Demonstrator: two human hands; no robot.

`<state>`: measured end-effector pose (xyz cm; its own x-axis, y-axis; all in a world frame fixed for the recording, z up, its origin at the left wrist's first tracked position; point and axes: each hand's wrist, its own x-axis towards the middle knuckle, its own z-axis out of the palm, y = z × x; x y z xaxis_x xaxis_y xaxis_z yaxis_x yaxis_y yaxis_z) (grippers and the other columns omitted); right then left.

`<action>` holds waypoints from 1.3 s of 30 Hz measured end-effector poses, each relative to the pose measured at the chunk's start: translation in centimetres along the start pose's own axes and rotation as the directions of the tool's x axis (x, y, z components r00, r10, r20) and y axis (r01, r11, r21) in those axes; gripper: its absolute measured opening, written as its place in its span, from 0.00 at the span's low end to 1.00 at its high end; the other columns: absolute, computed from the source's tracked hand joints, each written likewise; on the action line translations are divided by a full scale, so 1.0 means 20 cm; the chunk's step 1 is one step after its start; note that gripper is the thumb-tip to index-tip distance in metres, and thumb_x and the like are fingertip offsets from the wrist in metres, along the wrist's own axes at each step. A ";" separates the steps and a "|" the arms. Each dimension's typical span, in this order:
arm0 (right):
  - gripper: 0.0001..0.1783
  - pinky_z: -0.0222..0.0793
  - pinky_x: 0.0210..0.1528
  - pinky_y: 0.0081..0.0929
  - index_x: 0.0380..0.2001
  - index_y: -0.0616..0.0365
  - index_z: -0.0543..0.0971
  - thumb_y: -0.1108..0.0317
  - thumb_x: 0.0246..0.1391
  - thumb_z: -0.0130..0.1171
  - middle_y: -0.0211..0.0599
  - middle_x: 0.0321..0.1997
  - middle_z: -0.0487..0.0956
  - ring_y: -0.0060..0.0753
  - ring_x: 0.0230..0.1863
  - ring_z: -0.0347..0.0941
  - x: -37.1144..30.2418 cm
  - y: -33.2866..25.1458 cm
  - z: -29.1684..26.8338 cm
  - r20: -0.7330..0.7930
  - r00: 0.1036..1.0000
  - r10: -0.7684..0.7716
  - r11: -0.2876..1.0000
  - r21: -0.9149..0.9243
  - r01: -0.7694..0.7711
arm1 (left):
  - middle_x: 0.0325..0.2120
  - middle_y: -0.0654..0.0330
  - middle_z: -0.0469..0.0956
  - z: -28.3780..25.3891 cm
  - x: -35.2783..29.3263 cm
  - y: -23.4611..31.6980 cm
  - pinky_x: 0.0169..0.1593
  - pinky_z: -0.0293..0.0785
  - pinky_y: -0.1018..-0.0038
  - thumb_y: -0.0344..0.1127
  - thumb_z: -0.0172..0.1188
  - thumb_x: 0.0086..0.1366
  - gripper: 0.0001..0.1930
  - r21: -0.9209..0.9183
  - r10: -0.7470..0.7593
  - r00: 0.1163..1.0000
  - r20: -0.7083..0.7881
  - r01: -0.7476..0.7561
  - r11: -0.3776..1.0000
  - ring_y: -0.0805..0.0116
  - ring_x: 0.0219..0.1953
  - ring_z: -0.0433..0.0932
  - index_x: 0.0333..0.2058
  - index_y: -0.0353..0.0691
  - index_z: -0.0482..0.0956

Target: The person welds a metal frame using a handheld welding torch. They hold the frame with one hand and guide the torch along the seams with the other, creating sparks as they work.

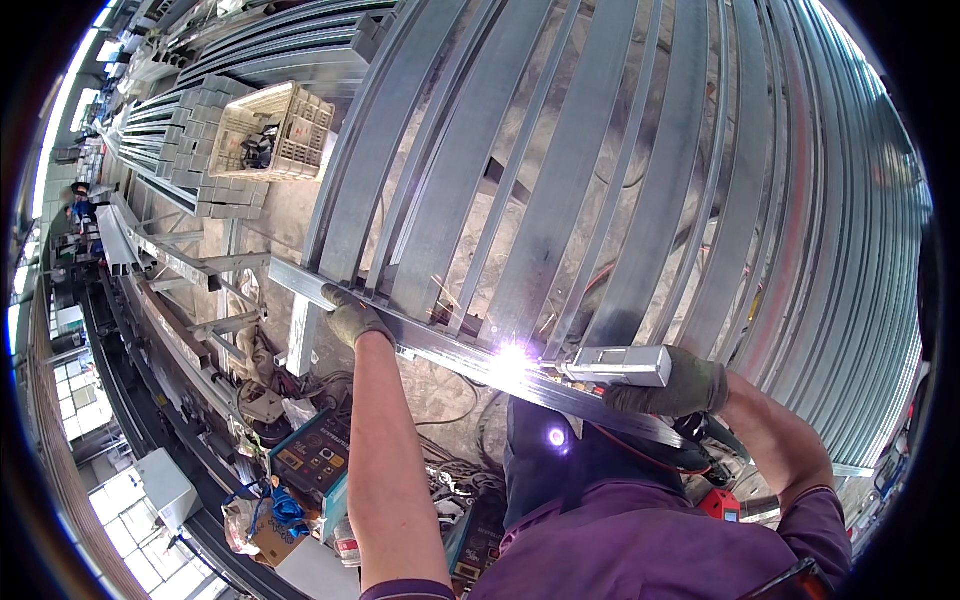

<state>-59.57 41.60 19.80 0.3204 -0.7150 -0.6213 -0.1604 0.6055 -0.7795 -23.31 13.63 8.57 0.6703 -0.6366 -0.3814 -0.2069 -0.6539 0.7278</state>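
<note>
My left hand (355, 318), in a dark work glove, is closed over a long galvanized metal bar (430, 350) near its left end. The bar runs crosswise in front of me, along the near ends of several parallel steel tubes (570, 190). In my gloved right hand (685, 388) is a boxy silver-grey welding torch (618, 365), its nozzle aimed left at the bar. A glaring white-violet weld spot (513, 364) burns at the nozzle's tip, where bar and tubes meet. Its glare hides the seam. Thin sparks fly up to the left of it.
A beige plastic crate (272, 132) with small dark parts sits on stacked square tubes (190, 150) at far left. A teal-edged machine with a dark panel (312, 455) stands lower left beside tangled cables (455, 490). More long tubes (860, 250) lie close together at right.
</note>
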 end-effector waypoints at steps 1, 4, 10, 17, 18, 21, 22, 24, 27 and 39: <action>0.31 0.79 0.56 0.29 0.63 0.55 0.79 0.50 0.63 0.70 0.41 0.53 0.87 0.31 0.51 0.83 0.00 0.00 0.00 -0.004 1.000 0.010 1.000 0.002 -0.010 | 0.42 0.47 0.84 0.00 -0.02 0.01 0.41 0.86 0.62 0.66 0.46 0.77 0.39 0.002 0.000 1.000 -0.002 0.000 1.000 0.54 0.40 0.87 0.56 0.28 0.75; 0.31 0.78 0.56 0.30 0.63 0.56 0.79 0.51 0.62 0.71 0.42 0.53 0.87 0.31 0.51 0.83 0.00 0.02 0.00 0.006 1.000 -0.008 1.000 0.003 0.008 | 0.43 0.47 0.84 0.00 -0.05 0.03 0.39 0.87 0.62 0.66 0.46 0.77 0.39 -0.039 -0.002 1.000 0.030 0.003 0.999 0.54 0.39 0.87 0.56 0.27 0.74; 0.30 0.78 0.56 0.29 0.62 0.57 0.79 0.53 0.62 0.71 0.42 0.53 0.87 0.29 0.51 0.83 0.00 0.06 0.00 0.004 0.999 -0.035 0.998 0.047 0.035 | 0.40 0.49 0.83 0.01 -0.05 0.02 0.36 0.86 0.63 0.65 0.46 0.77 0.37 -0.093 0.001 1.000 0.017 0.000 0.996 0.56 0.36 0.87 0.54 0.28 0.75; 0.28 0.78 0.55 0.28 0.62 0.58 0.79 0.55 0.64 0.70 0.41 0.53 0.87 0.27 0.51 0.82 -0.01 0.06 0.01 0.006 0.999 -0.052 0.996 0.071 0.052 | 0.41 0.51 0.82 0.01 -0.08 0.05 0.34 0.86 0.63 0.65 0.47 0.77 0.35 -0.248 -0.070 0.994 0.084 0.089 0.965 0.57 0.36 0.85 0.53 0.31 0.75; 0.28 0.78 0.55 0.27 0.62 0.58 0.79 0.55 0.64 0.70 0.41 0.53 0.87 0.27 0.51 0.82 -0.01 0.05 0.00 0.009 0.999 -0.048 0.996 0.076 0.048 | 0.40 0.51 0.82 0.01 -0.07 0.04 0.33 0.86 0.63 0.65 0.47 0.77 0.35 -0.273 -0.073 0.993 0.095 0.097 0.957 0.58 0.35 0.85 0.52 0.31 0.75; 0.28 0.78 0.55 0.27 0.62 0.58 0.78 0.57 0.64 0.70 0.41 0.53 0.87 0.27 0.51 0.82 -0.01 0.06 0.00 0.015 0.998 -0.057 0.996 0.067 0.056 | 0.39 0.52 0.81 0.01 -0.07 0.04 0.32 0.85 0.63 0.65 0.48 0.77 0.34 -0.294 -0.079 0.991 0.104 0.107 0.950 0.59 0.34 0.85 0.51 0.32 0.74; 0.28 0.78 0.55 0.27 0.63 0.58 0.78 0.57 0.64 0.70 0.40 0.53 0.87 0.27 0.51 0.82 -0.01 0.06 0.00 0.017 0.998 -0.062 0.996 0.060 0.061 | 0.38 0.52 0.81 0.01 -0.07 0.04 0.31 0.85 0.63 0.65 0.48 0.77 0.34 -0.292 -0.081 0.991 0.104 0.108 0.950 0.59 0.34 0.85 0.50 0.32 0.74; 0.28 0.78 0.54 0.28 0.63 0.59 0.78 0.58 0.64 0.70 0.40 0.53 0.87 0.27 0.50 0.82 -0.01 0.09 0.00 0.021 0.998 -0.053 0.998 0.040 0.052 | 0.37 0.53 0.81 0.01 -0.11 0.06 0.30 0.84 0.63 0.65 0.48 0.77 0.33 -0.283 -0.084 0.990 0.114 0.113 0.952 0.59 0.33 0.85 0.50 0.32 0.73; 0.28 0.79 0.53 0.28 0.62 0.59 0.78 0.58 0.64 0.70 0.39 0.52 0.87 0.26 0.50 0.82 -0.01 0.08 0.00 0.018 0.999 -0.051 0.998 0.035 0.051 | 0.36 0.53 0.81 0.02 -0.11 0.06 0.30 0.83 0.64 0.65 0.48 0.77 0.33 -0.300 -0.081 0.990 0.120 0.114 0.947 0.59 0.32 0.84 0.49 0.32 0.74; 0.25 0.79 0.51 0.27 0.60 0.57 0.80 0.58 0.64 0.70 0.37 0.49 0.87 0.25 0.47 0.82 -0.03 0.12 0.01 0.010 0.999 -0.042 0.999 0.023 0.041 | 0.38 0.51 0.84 0.02 0.01 -0.02 0.36 0.84 0.63 0.67 0.46 0.76 0.37 -0.175 -0.033 0.998 0.060 0.043 0.984 0.58 0.33 0.85 0.49 0.30 0.78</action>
<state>-59.98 43.42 18.31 0.3362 -0.7361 -0.5875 -0.1257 0.5831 -0.8026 -23.44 13.69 7.95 0.6329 -0.6381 -0.4385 -0.0499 -0.5988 0.7993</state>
